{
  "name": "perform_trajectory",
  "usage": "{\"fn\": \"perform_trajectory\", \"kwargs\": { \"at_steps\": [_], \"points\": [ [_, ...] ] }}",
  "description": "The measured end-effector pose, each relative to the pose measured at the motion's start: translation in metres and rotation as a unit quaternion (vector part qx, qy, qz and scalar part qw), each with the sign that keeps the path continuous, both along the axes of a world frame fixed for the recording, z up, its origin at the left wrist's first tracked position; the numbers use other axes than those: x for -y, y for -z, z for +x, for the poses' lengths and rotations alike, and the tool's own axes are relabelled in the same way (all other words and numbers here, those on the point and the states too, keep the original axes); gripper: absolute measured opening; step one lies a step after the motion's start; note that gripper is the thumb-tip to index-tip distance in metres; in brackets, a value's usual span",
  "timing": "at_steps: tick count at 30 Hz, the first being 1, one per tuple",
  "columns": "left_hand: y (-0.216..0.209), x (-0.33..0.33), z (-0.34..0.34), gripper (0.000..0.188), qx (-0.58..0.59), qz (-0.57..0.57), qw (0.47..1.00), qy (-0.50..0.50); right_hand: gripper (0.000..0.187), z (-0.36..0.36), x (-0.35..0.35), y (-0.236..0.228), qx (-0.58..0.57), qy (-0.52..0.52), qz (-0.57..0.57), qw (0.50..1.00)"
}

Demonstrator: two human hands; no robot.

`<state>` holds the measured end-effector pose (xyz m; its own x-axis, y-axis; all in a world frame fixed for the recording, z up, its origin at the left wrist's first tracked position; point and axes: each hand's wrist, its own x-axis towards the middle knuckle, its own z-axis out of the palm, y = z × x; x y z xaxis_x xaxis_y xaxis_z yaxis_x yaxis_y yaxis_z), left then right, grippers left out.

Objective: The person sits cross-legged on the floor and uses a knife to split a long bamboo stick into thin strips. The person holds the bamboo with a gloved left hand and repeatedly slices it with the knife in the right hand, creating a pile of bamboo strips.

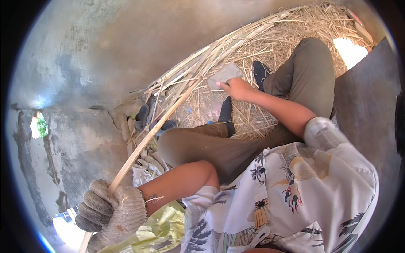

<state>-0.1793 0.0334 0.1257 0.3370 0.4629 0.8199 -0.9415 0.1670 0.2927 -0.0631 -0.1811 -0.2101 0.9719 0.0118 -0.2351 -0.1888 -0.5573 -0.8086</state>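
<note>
My left hand (112, 213), in a dirty grey-white knit glove, is wrapped round the lower part of a long pale split-wood or bamboo strip (143, 143). The strip slants up and away to the right, toward a heap of similar strips (198, 63). My bare right hand (238, 88) is closed beyond my knees, near the strip's far part. A thin greyish thing seems to stick out by its thumb, too small to name. Just behind that hand lies a flat grey slab (230, 71).
Straw-like shavings (270, 46) cover the floor around my dark-clad feet (227, 111). A bare wall (105, 50) rises along the left and far side. Dark footwear (142, 116) lies by the wall. Yellow sacking (164, 227) is bunched beside my left forearm. A dark panel (367, 101) stands at right.
</note>
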Motion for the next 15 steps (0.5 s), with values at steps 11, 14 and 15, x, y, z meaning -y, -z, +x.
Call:
{"fn": "perform_trajectory", "kwargs": {
  "at_steps": [11, 14, 15],
  "points": [
    [0.016, -0.077, -0.032, 0.061, 0.070, 0.070, 0.994, 0.055, 0.062, 0.000, 0.023, 0.121, -0.049, 0.249, 0.004, 0.967],
    [0.016, -0.073, -0.033, 0.061, 0.064, 0.029, 0.997, -0.042, 0.071, 0.031, 0.043, 0.121, 0.063, 0.380, -0.022, 0.923],
    [0.015, -0.080, -0.033, 0.061, 0.044, 0.018, 0.996, -0.078, 0.068, 0.044, 0.042, 0.107, 0.046, 0.358, 0.082, 0.929]
  ]
}}
